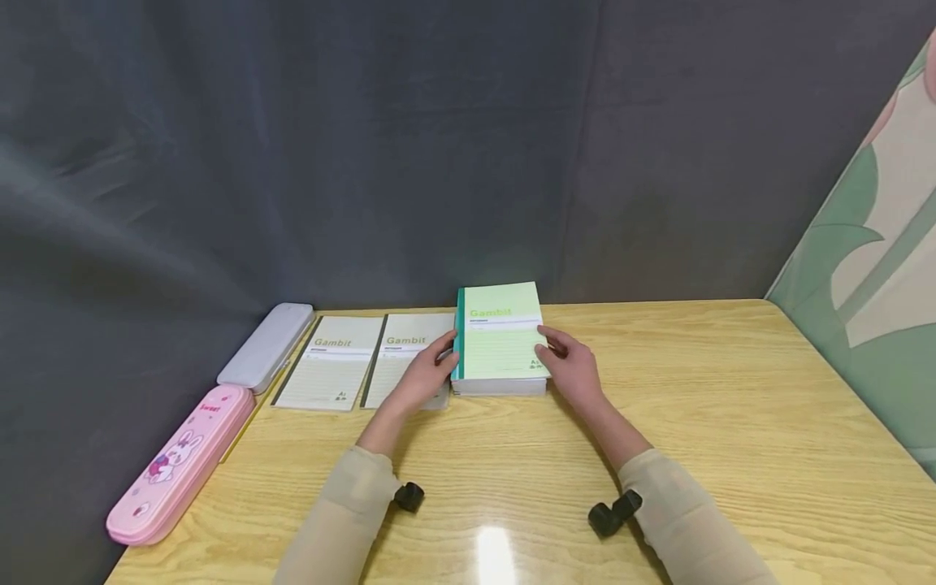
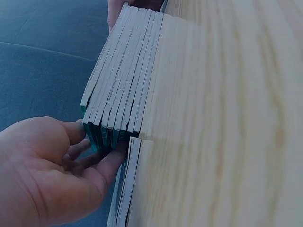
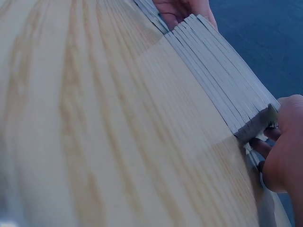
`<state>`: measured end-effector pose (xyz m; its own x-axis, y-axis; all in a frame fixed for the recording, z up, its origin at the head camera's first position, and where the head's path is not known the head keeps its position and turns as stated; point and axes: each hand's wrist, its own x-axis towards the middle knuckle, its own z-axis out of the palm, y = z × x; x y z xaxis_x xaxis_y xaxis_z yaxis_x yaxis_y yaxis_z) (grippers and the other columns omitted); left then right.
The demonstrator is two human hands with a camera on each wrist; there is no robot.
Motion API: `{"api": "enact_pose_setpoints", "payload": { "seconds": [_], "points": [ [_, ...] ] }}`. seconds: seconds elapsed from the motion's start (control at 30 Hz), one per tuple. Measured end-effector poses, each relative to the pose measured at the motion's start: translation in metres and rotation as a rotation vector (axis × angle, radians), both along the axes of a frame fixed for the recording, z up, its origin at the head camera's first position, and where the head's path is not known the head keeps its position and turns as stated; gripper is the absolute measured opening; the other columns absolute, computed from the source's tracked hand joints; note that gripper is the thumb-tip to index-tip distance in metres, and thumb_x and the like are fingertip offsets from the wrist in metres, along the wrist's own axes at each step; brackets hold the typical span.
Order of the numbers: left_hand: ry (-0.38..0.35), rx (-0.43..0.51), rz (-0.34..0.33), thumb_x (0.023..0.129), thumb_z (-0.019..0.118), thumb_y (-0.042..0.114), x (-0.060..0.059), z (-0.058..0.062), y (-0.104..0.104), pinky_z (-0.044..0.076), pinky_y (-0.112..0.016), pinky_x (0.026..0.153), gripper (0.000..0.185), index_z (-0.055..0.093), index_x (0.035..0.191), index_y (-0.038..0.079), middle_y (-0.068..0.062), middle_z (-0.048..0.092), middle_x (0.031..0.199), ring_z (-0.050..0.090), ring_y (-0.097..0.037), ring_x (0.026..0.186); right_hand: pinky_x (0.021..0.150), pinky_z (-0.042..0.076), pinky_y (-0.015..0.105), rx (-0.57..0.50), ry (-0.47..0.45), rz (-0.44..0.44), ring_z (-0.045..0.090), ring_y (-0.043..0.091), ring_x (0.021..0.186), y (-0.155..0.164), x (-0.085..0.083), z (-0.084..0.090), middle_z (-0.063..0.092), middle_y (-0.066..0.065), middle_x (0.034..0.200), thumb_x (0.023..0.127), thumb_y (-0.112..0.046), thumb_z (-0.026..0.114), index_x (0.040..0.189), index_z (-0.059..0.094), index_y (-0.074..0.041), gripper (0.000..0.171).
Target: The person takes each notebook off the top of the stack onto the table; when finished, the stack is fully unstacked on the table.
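On the table (image 1: pixel 731 422), 2 notebooks (image 1: pixel 369 361) lie left of the notebook stack (image 1: pixel 500 341), pencil cases (image 1: pixel 219 414) farther left.

Glossy varnished wood-grain worktop (image 1: pixel 731 422) with a glare patch at 6 o'clock, matt paper covers on the stacked green notebooks (image 1: pixel 500 341), smooth shiny pink plastic pencil case (image 1: pixel 179 463) at 9 o'clock, matt dark cloth backdrop (image 1: pixel 366 146) at 12 o'clock.

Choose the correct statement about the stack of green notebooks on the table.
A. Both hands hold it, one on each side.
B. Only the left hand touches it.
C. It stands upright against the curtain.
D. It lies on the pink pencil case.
A: the left hand grips the spine side of the stack of green notebooks and the right hand grips the opposite side.
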<state>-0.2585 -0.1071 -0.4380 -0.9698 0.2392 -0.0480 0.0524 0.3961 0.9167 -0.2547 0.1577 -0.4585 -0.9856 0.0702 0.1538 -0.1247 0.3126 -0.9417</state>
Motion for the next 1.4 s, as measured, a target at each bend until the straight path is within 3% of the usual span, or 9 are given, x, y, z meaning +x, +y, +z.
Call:
{"api": "enact_pose_setpoints", "payload": {
  "seconds": [0.17,0.33,0.53,0.73,1.07,1.4],
  "points": [
    [0.008,-0.003,-0.007,0.109,0.049,0.019,-0.001,0.0,0.003,0.042,-0.045,0.11,0.058,0.027,0.161,0.008,-0.016,0.036,0.159,0.04,-0.035,0.142,0.105,0.047,0.034,-0.044,-0.011,-0.014,0.054,0.028,0.131,0.006,0.001,0.0,0.059,0.016,0.141,0.101,-0.017,0.065,0.139,0.061,-0.003,0.041],
    [-0.002,0.004,0.008,0.108,0.05,0.02,-0.002,-0.002,0.003,0.044,-0.045,0.109,0.056,0.031,0.159,0.007,-0.016,0.037,0.159,0.042,-0.036,0.141,0.095,0.048,0.022,-0.027,-0.028,-0.03,0.056,0.024,0.122,0.014,0.002,0.002,0.063,0.013,0.136,0.101,-0.02,0.066,0.134,0.066,-0.004,0.037],
    [-0.006,-0.001,0.008,0.109,0.05,0.023,-0.001,-0.001,0.004,0.04,-0.045,0.112,0.056,0.031,0.159,0.006,-0.016,0.038,0.158,0.039,-0.034,0.143,0.087,0.045,0.017,-0.027,-0.04,-0.061,0.056,0.021,0.114,0.018,0.004,0.006,0.064,0.015,0.132,0.1,-0.019,0.067,0.133,0.067,-0.003,0.037],
    [-0.013,-0.016,0.017,0.108,0.05,0.022,0.0,0.0,0.004,0.035,-0.043,0.116,0.056,0.032,0.158,0.005,-0.016,0.037,0.159,0.035,-0.031,0.145,0.08,0.047,0.011,-0.174,-0.077,-0.08,0.052,0.014,0.107,0.02,0.005,0.004,0.061,0.018,0.132,0.099,-0.012,0.067,0.135,0.064,0.0,0.038],
    [-0.009,0.004,0.016,0.109,0.049,0.021,-0.002,0.0,0.003,0.034,-0.042,0.116,0.055,0.032,0.158,0.003,-0.016,0.037,0.159,0.035,-0.03,0.146,0.085,0.049,0.011,-0.363,-0.114,-0.112,0.052,0.009,0.111,0.035,0.011,0.001,0.057,0.014,0.139,0.099,-0.012,0.069,0.137,0.061,0.002,0.042],
    [-0.007,-0.016,0.004,0.109,0.048,0.022,0.001,-0.001,0.002,0.038,-0.044,0.114,0.054,0.032,0.158,0.005,-0.016,0.038,0.158,0.038,-0.033,0.143,0.079,0.054,0.014,-0.52,-0.164,-0.142,0.062,0.001,0.096,0.054,0.021,-0.001,0.064,-0.004,0.115,0.095,-0.009,0.073,0.14,0.058,0.002,0.049]
  ]
}}
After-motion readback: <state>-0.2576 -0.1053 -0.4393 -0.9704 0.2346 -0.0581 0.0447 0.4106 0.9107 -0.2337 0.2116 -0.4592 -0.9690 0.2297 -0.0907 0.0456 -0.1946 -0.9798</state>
